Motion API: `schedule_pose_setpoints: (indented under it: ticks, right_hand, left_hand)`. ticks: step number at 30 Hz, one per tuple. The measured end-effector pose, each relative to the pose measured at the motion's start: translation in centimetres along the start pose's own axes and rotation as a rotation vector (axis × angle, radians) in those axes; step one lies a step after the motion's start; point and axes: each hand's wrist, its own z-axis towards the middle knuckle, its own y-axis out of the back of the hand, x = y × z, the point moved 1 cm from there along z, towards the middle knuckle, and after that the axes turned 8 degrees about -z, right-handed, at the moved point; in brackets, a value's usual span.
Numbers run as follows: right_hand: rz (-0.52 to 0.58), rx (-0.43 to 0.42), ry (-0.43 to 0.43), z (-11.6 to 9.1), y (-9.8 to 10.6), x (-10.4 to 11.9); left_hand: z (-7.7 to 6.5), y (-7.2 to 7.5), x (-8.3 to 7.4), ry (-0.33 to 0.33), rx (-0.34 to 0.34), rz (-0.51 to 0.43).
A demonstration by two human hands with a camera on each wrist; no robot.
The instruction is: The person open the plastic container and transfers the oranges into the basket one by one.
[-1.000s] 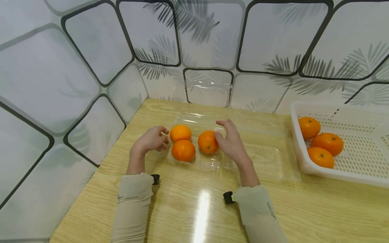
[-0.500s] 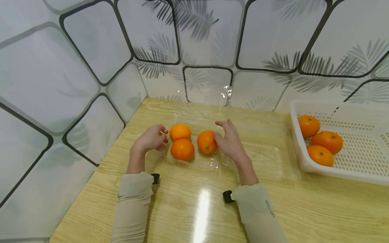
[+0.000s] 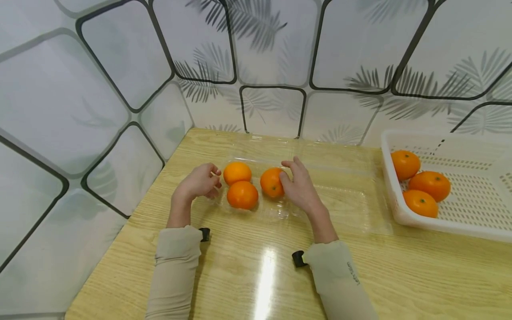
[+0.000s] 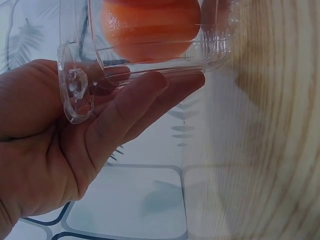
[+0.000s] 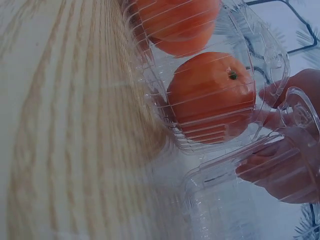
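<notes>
A clear plastic clamshell box (image 3: 276, 212) holds an upper-left orange (image 3: 237, 172), a lower-left orange (image 3: 242, 195) and a right orange (image 3: 271, 183). My left hand (image 3: 198, 181) is beside its left wall; in the left wrist view, fairly straight fingers (image 4: 125, 102) touch the outside of that wall. At the opposite side, my right hand (image 3: 300, 184) has its thumb against the right orange, or the wall in front of it. Part of this hand shows through clear plastic in the right wrist view. Its index finger is stretched forward.
A second clear plastic box (image 3: 344, 209) lies directly right of the first. Farther right stands a white perforated basket (image 3: 472, 233) with three oranges (image 3: 430, 186) at its left end. The patterned wall (image 3: 276, 106) rises behind the wooden table (image 3: 224, 271).
The box's raised lid has sunk lower at the back. The right orange has shifted slightly away from me, and the lower-left orange slightly right. Both hands have stayed almost still.
</notes>
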Motion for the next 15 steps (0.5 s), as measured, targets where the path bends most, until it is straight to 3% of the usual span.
schedule_pose_setpoints:
  ticks: [15]
  right_hand:
    - [-0.050, 0.016, 0.075, 0.18, 0.35, -0.15]
  left_hand:
    - [0.15, -0.15, -0.40, 0.014, -0.010, 0.011]
